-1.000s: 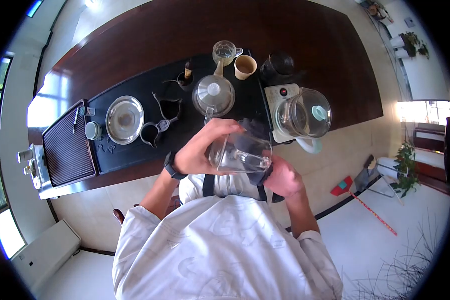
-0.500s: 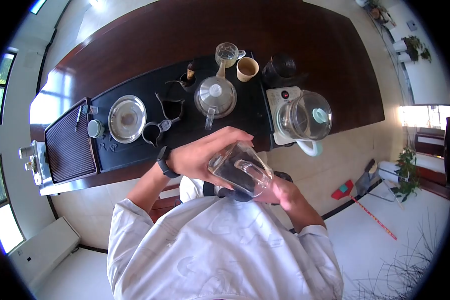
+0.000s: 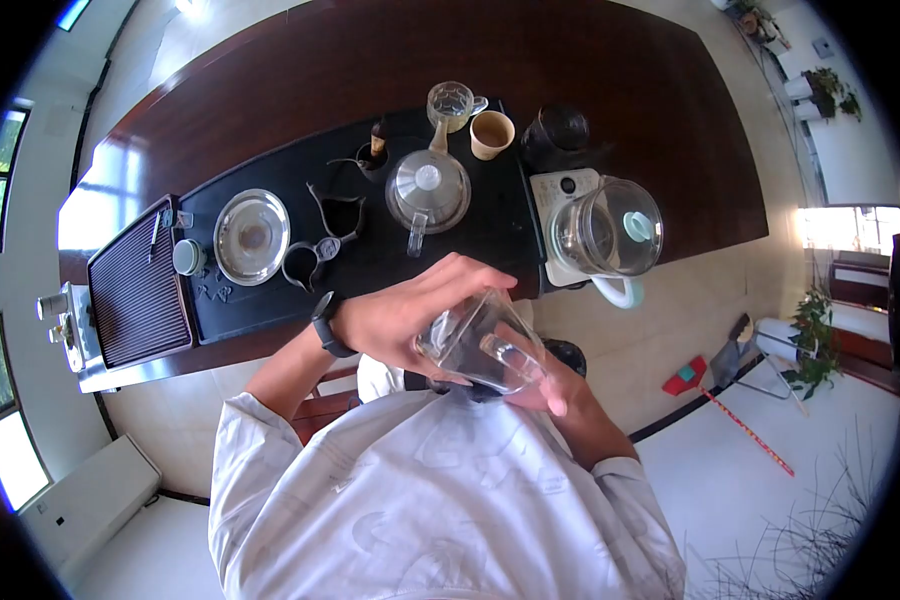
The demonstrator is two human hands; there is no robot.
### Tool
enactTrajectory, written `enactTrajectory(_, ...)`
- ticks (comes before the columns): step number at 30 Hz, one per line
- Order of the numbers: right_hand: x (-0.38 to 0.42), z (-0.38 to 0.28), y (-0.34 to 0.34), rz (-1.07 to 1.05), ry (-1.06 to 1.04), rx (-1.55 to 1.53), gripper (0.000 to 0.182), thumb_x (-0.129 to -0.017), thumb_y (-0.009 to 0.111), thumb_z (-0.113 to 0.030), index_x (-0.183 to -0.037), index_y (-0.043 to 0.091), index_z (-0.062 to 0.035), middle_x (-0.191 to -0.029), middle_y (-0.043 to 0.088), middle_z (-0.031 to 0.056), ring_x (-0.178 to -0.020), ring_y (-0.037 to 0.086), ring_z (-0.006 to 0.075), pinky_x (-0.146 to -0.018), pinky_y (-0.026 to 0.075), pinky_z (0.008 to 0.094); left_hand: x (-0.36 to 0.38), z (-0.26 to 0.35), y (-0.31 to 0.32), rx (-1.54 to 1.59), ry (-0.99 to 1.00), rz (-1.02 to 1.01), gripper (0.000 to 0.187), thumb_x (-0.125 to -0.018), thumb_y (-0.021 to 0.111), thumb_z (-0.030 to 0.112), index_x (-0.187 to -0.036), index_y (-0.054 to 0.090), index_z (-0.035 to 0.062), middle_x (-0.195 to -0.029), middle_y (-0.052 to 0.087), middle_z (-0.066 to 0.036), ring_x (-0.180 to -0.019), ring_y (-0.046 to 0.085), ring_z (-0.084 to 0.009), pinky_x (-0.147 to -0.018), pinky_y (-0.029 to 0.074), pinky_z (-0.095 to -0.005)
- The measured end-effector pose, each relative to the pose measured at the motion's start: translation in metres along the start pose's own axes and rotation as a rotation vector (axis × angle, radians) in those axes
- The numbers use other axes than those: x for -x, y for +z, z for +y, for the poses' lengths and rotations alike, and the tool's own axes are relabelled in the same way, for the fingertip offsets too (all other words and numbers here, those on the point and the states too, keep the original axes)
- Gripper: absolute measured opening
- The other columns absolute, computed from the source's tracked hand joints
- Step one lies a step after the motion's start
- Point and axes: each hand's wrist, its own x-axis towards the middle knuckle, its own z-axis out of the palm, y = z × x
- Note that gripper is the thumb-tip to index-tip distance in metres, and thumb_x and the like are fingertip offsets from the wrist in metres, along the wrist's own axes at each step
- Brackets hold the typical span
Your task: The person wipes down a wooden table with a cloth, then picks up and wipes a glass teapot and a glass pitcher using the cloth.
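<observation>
A clear glass vessel with a glass handle (image 3: 475, 345) is held between my two hands, close to my chest. My left hand (image 3: 400, 318), with a dark watch on the wrist, grips it from the left, fingers over its upper side. At the handle side on the right, my right hand (image 3: 545, 378) is closed round it, partly seen through the glass. Beyond them on the black mat sits a round teapot (image 3: 428, 190) with a clear handle. A glass kettle (image 3: 610, 230) rests on a white base to the right.
A steel plate (image 3: 253, 237), a slatted tray (image 3: 140, 290), a small lidded jar (image 3: 188, 257) and dark holders (image 3: 338, 215) lie to the left. Behind the teapot are a glass mug (image 3: 451, 105), a paper cup (image 3: 491, 134) and a dark cup (image 3: 558, 132). The table's near edge runs before me.
The glass vessel has turned slightly in my hands, and my right hand has shifted a little on it. A red light on the kettle base no longer shows.
</observation>
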Motion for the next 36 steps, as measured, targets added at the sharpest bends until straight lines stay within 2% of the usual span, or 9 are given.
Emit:
enactTrajectory(8, -0.004, 0.004, 0.0, -0.016, 0.039, 0.038, 0.127, -0.061, 0.094, -0.042, -0.159, 0.016, -0.0175, -0.161, 0.024, 0.0082, -0.145, 0.031, 0.0275, -0.116, 0.028, 0.0458, 0.008, -0.007, 0.01, 0.199, -0.045, 0.041, 0.108, -0.066, 0.091, 0.028, -0.15, 0.028, 0.0024, -0.135, 0.046, -0.016, -0.125, 0.044, -0.033, -0.105, 0.038, -0.0418)
enactTrajectory(13, -0.008, 0.025, -0.004, 0.372, -0.104, -0.024, 0.118, -0.073, 0.081, -0.058, -0.158, 0.015, -0.0112, -0.157, 0.031, 0.0101, -0.141, 0.037, 0.0266, -0.115, 0.032, 0.0465, 0.012, -0.008, 0.002, -0.014, -0.088, -0.008, 0.102, -0.066, 0.091, 0.025, -0.149, 0.034, 0.0047, -0.141, 0.044, -0.014, -0.128, 0.042, -0.0326, -0.107, 0.036, -0.0423)
enactTrajectory(20, -0.02, 0.027, 0.007, 0.248, -0.173, -0.19, 0.121, -0.073, 0.071, -0.073, -0.159, 0.013, -0.0106, -0.157, 0.032, 0.0107, -0.142, 0.036, 0.0264, -0.116, 0.03, 0.0473, 0.02, -0.012, 0.008, 0.014, -0.097, 0.036, 0.098, -0.071, 0.086, 0.029, -0.149, 0.033, 0.0049, -0.143, 0.043, -0.015, -0.133, 0.039, -0.0337, -0.112, 0.032, -0.0432)
enactTrajectory(22, -0.023, 0.027, 0.011, 0.255, -0.197, -0.018, 0.125, -0.072, 0.078, -0.065, -0.158, 0.009, -0.0065, -0.157, 0.03, 0.0125, -0.143, 0.034, 0.0253, -0.117, 0.028, 0.0451, 0.022, -0.015, 0.009, 0.248, -0.234, 0.067, 0.102, -0.076, 0.079, 0.047, -0.153, 0.025, 0.004, -0.146, 0.041, -0.018, -0.139, 0.036, -0.031, -0.114, 0.031, -0.0437)
enactTrajectory(26, -0.027, 0.022, 0.013, 0.245, -0.098, 0.501, 0.126, -0.069, 0.09, -0.039, -0.158, 0.009, -0.0032, -0.156, 0.029, 0.0179, -0.144, 0.032, 0.0277, -0.117, 0.025, 0.0381, 0.023, -0.02, 0.026, 0.646, -0.355, 0.234, 0.091, -0.088, 0.063, 0.044, -0.155, 0.019, 0.0008, -0.142, 0.044, -0.019, -0.134, 0.042, -0.0286, -0.114, 0.028, -0.0426)
enactTrajectory(30, -0.041, -0.002, 0.024, 0.372, 0.203, 1.008, 0.121, -0.071, 0.088, -0.039, -0.156, 0.012, 0.0012, -0.153, 0.034, 0.0214, -0.143, 0.033, 0.0293, -0.117, 0.025, 0.0372, 0.025, -0.042, 0.04, 0.772, -0.429, 0.432, 0.098, -0.084, 0.066, 0.053, -0.155, 0.023, 0.0016, -0.134, 0.047, -0.016, -0.128, 0.047, -0.0269, -0.11, 0.036, -0.0406)
enactTrajectory(33, -0.04, -0.001, 0.015, 0.537, 0.273, 1.509, 0.102, -0.075, 0.084, -0.036, -0.151, 0.027, 0.0017, -0.124, 0.06, 0.0296, -0.117, 0.06, 0.0397, -0.099, 0.047, 0.043, 0.04, -0.066, 0.05, 0.715, -0.47, 0.518, 0.099, -0.083, 0.067, 0.053, -0.154, 0.024, 0.0001, -0.133, 0.049, -0.014, -0.127, 0.048, -0.0246, -0.11, 0.035, -0.0385)
enactTrajectory(34, -0.04, 0.0, 0.021, 0.587, 0.197, 1.702, 0.076, -0.077, 0.08, -0.023, -0.141, 0.044, -0.0018, -0.106, 0.067, 0.0238, -0.098, 0.065, 0.0406, -0.087, 0.052, 0.0446, 0.042, -0.072, 0.055, 0.778, -0.451, 0.594, 0.097, -0.082, 0.066, 0.052, -0.153, 0.026, -0.0012, -0.13, 0.052, -0.012, -0.124, 0.051, -0.024, -0.107, 0.038, -0.0376)
enactTrajectory(36, -0.04, -0.001, 0.022, 0.562, 0.106, 1.848, 0.061, -0.078, 0.078, -0.017, -0.131, 0.052, -0.002, -0.109, 0.066, 0.0226, -0.099, 0.066, 0.0384, -0.086, 0.053, 0.0419, 0.046, -0.083, 0.058, 0.989, -0.458, 0.664, 0.095, -0.082, 0.065, 0.051, -0.152, 0.027, -0.0017, -0.128, 0.054, -0.011, -0.12, 0.053, -0.0243, -0.105, 0.04, -0.0374)
